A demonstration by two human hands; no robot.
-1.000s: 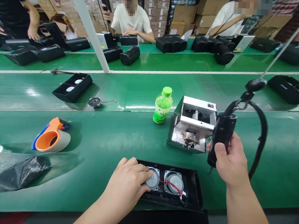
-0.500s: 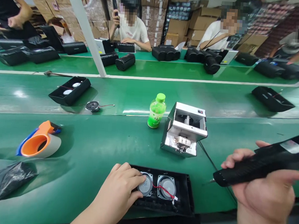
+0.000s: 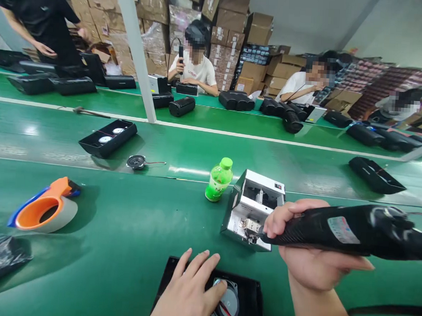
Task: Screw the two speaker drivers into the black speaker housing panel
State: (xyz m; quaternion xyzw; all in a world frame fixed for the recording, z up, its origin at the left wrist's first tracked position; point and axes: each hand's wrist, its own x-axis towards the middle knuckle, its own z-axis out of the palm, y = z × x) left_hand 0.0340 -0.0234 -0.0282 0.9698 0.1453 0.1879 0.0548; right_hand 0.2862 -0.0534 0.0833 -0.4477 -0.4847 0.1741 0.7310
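Note:
My right hand (image 3: 309, 250) grips a black electric screwdriver (image 3: 317, 229) with a pale label, held almost level. Its tip reaches the metal front of the white screw feeder (image 3: 254, 199); whether a screw sits on the bit cannot be made out. My left hand (image 3: 195, 290) lies with fingers spread over a black speaker housing (image 3: 251, 291) at the bottom of the view. One round grey speaker (image 3: 230, 300) shows beside my thumb, with red wires (image 3: 228, 314) and a white plug. The other speaker is hidden under my left hand.
A green-capped bottle (image 3: 219, 180) stands left of the feeder. An orange-and-blue tape dispenser (image 3: 47, 207) and a black plastic bag (image 3: 0, 262) lie at left. A loose speaker (image 3: 136, 162) and an open housing (image 3: 108, 138) are farther back. Co-workers sit across the green benches.
My right hand has carried the screwdriver left to the screw feeder's front. My left hand has opened from its hold on the left speaker and now lies spread over the housing. The view has tilted up.

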